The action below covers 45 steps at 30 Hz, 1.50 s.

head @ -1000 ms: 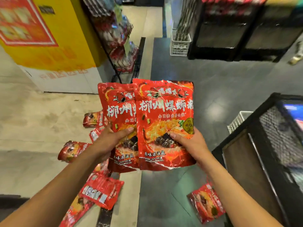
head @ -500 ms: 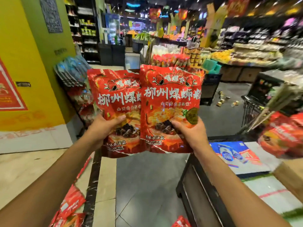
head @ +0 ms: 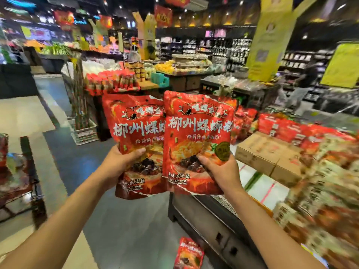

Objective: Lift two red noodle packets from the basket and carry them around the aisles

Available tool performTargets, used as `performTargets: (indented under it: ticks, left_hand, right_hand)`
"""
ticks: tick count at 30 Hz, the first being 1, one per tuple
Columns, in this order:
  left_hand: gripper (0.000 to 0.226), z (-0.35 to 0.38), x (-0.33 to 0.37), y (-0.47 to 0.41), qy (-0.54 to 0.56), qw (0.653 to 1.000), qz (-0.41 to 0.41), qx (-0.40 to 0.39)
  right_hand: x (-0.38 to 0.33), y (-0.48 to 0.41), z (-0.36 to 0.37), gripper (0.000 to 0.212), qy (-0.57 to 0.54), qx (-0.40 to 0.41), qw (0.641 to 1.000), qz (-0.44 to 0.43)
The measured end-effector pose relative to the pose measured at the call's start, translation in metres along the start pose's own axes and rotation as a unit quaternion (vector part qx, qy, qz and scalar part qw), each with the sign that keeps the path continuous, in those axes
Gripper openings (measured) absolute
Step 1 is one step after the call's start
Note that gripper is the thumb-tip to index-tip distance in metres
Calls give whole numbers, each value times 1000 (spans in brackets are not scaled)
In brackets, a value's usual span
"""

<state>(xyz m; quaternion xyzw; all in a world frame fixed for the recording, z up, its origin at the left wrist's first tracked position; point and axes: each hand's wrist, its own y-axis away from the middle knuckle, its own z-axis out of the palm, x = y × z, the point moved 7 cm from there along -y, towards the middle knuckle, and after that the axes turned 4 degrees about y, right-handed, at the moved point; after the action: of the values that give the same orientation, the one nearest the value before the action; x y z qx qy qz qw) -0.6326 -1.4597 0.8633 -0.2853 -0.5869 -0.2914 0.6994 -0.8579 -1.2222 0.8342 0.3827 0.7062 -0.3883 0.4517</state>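
Note:
I hold up two identical red noodle packets with white Chinese lettering, side by side in front of me. My left hand (head: 118,162) grips the left packet (head: 136,129) by its lower left edge, thumb across the front. My right hand (head: 221,169) grips the right packet (head: 198,133) at its lower right, thumb on the front. The right packet overlaps the left one's right edge and hides part of it. Both packets stand upright above the dark floor and the corner of a black display stand (head: 209,226).
Another red packet (head: 189,253) lies on the floor by the stand's base. To the right, the display holds cardboard boxes (head: 262,152) and several red packets (head: 287,129). A white crate (head: 85,133) sits on the floor at left. Shelves and a person (head: 303,88) stand farther back.
The view rose from the floor, with its scattered packets, to the shop aisle and swung right. Both hands kept their grip and lifted the two packets along with it.

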Motion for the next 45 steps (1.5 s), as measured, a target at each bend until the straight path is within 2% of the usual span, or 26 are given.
performTargets:
  ticks: [4, 8, 9, 13, 16, 19, 23, 25, 28, 30, 35, 38, 41, 45]
  left_hand:
    - [49, 62, -20, 8, 7, 996, -11, -93]
    - [78, 147, -39, 34, 17, 981, -22, -191]
    - [80, 170, -43, 45, 18, 976, -26, -216]
    - [47, 260, -69, 97, 28, 950, -47, -307]
    - [43, 325, -96, 152, 22, 921, -83, -379]
    - [53, 384, -118, 218, -7, 904, -82, -419]
    - [74, 457, -157, 319, -21, 877, -113, -467]
    - [63, 491, -178, 380, -10, 857, -148, -494]
    - [42, 541, -202, 473, -6, 824, -187, -535]
    - [40, 570, -214, 529, -13, 798, -202, -568]
    - [41, 631, -229, 649, -34, 735, -216, -641]
    - [70, 664, -234, 710, -40, 700, -214, -680]
    - [66, 702, -248, 766, -58, 665, -222, -711]
    - [73, 760, -271, 837, -74, 621, -226, -747]
  right_hand:
    - [22, 45, -76, 93, 27, 70, 997, 32]
    - [38, 105, -165, 60, 35, 141, 987, 70]
    - [43, 123, -188, 55, 31, 160, 983, 80]
    - [70, 207, -281, 74, 9, 234, 964, 131]
    - [87, 293, -357, 66, -10, 312, 939, 145]
    - [106, 391, -427, 66, -5, 375, 909, 182]
    - [129, 538, -508, 81, 31, 470, 853, 224]
    - [138, 609, -536, 80, 42, 504, 831, 232]
    - [155, 710, -571, 95, 50, 544, 796, 260]
    - [169, 772, -589, 94, 38, 568, 774, 279]
    - [182, 905, -620, 100, 31, 661, 672, 332]
    - [183, 967, -634, 91, 34, 696, 625, 351]
    - [184, 1021, -647, 72, 28, 727, 584, 359]
    - [194, 1087, -672, 78, 29, 763, 527, 373]
